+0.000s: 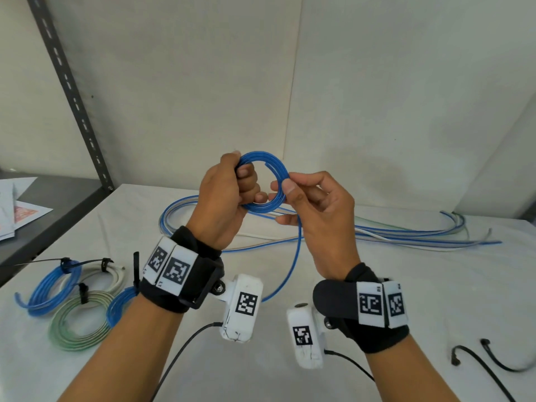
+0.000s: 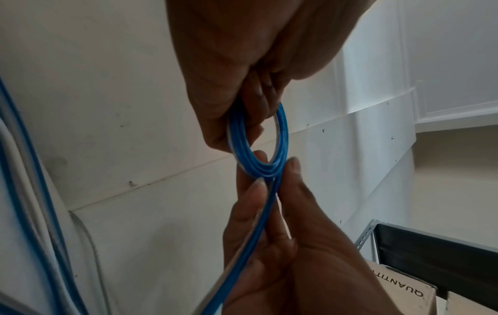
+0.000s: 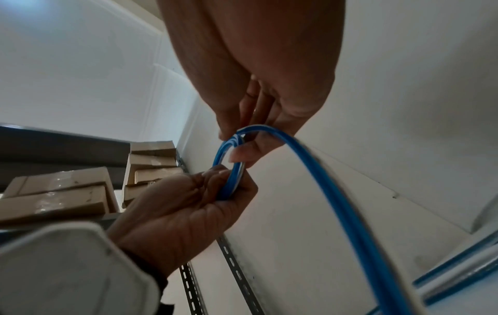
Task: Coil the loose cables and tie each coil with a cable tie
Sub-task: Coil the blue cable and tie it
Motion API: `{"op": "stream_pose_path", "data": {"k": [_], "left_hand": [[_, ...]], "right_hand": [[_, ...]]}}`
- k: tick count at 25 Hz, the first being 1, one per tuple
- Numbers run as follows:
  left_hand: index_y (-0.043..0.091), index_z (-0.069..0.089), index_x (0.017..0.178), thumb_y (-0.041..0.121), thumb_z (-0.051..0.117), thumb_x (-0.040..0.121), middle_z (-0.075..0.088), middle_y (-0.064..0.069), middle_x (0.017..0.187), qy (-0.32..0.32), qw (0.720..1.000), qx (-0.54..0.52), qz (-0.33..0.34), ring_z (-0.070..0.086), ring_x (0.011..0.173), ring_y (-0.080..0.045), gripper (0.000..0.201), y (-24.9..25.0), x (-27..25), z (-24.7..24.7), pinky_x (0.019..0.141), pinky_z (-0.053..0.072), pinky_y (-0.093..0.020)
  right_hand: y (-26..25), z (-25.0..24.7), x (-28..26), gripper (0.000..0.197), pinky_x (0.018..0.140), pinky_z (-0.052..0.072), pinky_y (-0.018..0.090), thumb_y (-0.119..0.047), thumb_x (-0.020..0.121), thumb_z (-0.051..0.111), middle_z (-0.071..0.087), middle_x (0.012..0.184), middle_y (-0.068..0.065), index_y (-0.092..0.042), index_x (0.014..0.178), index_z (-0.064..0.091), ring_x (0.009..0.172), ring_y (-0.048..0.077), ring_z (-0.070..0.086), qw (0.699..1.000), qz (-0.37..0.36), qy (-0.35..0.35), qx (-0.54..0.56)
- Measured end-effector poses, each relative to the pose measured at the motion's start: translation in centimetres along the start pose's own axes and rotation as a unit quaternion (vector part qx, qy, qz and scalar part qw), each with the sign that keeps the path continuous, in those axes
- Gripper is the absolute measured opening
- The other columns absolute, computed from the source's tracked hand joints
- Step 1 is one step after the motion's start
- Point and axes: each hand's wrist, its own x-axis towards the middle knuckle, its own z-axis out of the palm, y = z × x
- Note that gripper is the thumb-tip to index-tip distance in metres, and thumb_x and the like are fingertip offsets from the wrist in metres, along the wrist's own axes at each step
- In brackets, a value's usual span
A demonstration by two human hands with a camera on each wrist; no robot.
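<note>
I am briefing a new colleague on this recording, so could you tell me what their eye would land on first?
First, the blue cable coil held up at centre: the left hand grips its left side while the right hand pinches its right side, its tail trailing down to the table. Next, the tied coils at front left, and the loose cables sprawled behind the hands.

White panelled walls [image 1: 174, 82] are seen behind a white-covered table [image 1: 406, 300]. A dark slotted metal shelf upright [image 1: 69, 82] is stood at left, with papers [image 1: 17, 210] laid on its shelf. Cardboard boxes [image 3: 62, 196] are stacked on the racking.
</note>
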Motion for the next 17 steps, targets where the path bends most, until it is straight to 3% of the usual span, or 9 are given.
{"op": "stream_pose_path", "data": {"k": [3,6,9,13,15,17], "left_hand": [[0.018,0.032,0.065,0.026,0.027,0.107,0.018,0.006,0.05,-0.013,1.0,-0.017,-0.008,0.015,0.045,-0.012,0.043,-0.1,0.1,0.0,0.052,0.038,-0.026],[0.014,0.04,0.065,0.031,0.028,0.107,0.022,0.004,0.05,-0.044,0.999,0.009,-0.029,0.022,0.044,-0.013,0.047,0.0,0.1,-0.2,0.06,0.046,-0.029],[0.008,0.051,0.066,0.05,0.024,0.107,0.036,-0.002,0.048,-0.052,0.984,0.169,-0.02,0.036,0.043,-0.019,0.065,0.1,0.3,-0.5,0.068,0.057,-0.036],[0.009,0.054,0.064,0.045,0.033,0.108,0.047,0.004,0.047,-0.1,0.909,0.405,-0.004,0.048,0.044,-0.014,0.061,-0.4,-0.2,-0.9,0.079,0.06,-0.044],[0.013,0.049,0.061,0.042,0.034,0.108,0.045,0.011,0.045,-0.105,0.901,0.422,-0.009,0.045,0.043,-0.008,0.057,-0.9,-0.3,-1.1,0.079,0.058,-0.043],[0.018,0.044,0.061,0.04,0.034,0.108,0.042,0.014,0.046,-0.105,0.913,0.395,-0.009,0.042,0.043,-0.006,0.053,-1.1,-0.2,-0.9,0.075,0.052,-0.044]], "right_hand": [[0.3,0.2,0.1,0.012,0.057,0.057,0.026,-0.006,0.089,0.072,0.077,0.096,0.011,-0.011,0.098,0.065,0.087,0.026,0.076,1.0,-0.021,0.019,-0.005],[0.1,-0.3,0.4,0.011,0.056,0.055,0.025,-0.004,0.089,0.072,0.078,0.092,0.011,-0.012,0.096,0.067,0.082,0.025,0.076,0.999,-0.039,0.017,-0.022],[-0.5,-1.6,0.9,0.012,0.057,0.055,0.026,-0.004,0.088,0.074,0.077,0.089,0.012,-0.014,0.093,0.069,0.078,0.024,0.075,0.997,-0.045,-0.029,-0.063],[-1.0,-3.0,1.2,0.015,0.06,0.06,0.032,-0.007,0.088,0.075,0.076,0.084,-0.004,-0.022,0.09,0.073,0.08,0.016,0.073,0.968,-0.051,-0.128,-0.21],[-1.1,-3.1,1.1,0.014,0.063,0.061,0.034,-0.009,0.089,0.075,0.075,0.082,-0.011,-0.023,0.091,0.074,0.082,0.014,0.072,0.957,-0.053,-0.14,-0.25],[-1.1,-2.9,1.1,0.012,0.061,0.06,0.031,-0.009,0.09,0.074,0.075,0.084,-0.01,-0.02,0.094,0.075,0.082,0.012,0.072,0.96,-0.058,-0.13,-0.242]]}}
